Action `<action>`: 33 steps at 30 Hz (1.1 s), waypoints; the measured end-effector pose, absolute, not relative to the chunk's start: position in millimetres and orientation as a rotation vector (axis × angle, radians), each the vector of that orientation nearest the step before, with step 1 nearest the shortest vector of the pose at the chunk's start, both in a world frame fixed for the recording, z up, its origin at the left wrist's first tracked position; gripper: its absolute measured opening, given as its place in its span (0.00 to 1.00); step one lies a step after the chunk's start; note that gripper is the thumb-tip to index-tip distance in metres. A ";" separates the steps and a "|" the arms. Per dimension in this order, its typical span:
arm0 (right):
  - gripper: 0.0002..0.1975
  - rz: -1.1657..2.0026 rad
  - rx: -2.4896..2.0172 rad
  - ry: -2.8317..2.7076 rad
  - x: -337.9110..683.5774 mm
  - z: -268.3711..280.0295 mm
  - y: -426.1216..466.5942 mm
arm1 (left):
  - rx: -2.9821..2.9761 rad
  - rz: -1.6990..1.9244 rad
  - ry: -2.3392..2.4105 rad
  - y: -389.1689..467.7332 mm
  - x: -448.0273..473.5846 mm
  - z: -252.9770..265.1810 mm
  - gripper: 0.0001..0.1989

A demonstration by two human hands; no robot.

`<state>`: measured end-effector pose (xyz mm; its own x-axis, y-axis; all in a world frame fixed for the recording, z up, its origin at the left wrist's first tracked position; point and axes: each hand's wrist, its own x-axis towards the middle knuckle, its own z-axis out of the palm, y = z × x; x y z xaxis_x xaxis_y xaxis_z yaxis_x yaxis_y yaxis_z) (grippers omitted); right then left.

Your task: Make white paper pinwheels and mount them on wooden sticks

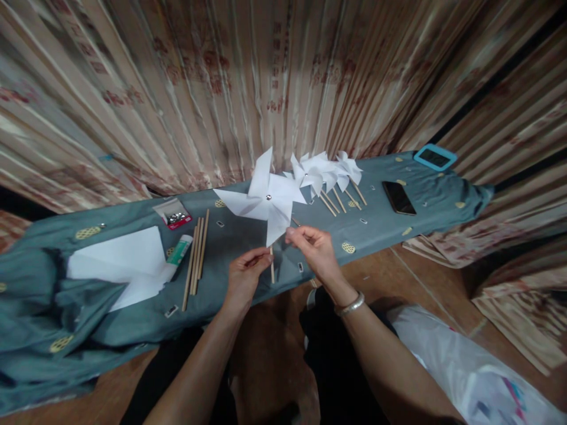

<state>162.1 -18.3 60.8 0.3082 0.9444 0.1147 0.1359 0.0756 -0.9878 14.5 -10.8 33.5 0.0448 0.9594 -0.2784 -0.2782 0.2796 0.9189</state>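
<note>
A white paper pinwheel (280,192) with a shiny metal pin at its centre is held up over the cloth-covered table. Below its lowest blade, my left hand (245,271) pinches the pinwheel's thin wooden stick (272,273), whose lower end shows past the fingers. My right hand (316,251) is closed in a pinch at the right edge of the lower blade. Several other white pinwheels (325,171) on sticks lie in an overlapping row behind it, to the right.
Left of the hands lie loose wooden sticks (195,260), a green and white glue stick (179,252), an opened box of metal pins (178,218) and white paper sheets (119,254). A black phone (398,198) and a blue-framed device (434,157) rest on the right. Curtains (248,88) hang behind.
</note>
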 end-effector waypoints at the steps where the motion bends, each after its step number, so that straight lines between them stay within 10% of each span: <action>1: 0.18 0.821 -1.367 -1.084 167.0 61.4 -17.7 | 0.798 1.116 1.121 -10.9 13.9 33.5 0.13; 33: 0.20 0.732 -1.344 -0.891 210.8 55.7 2.6 | 0.921 0.919 1.134 -19.1 -1.8 34.0 0.18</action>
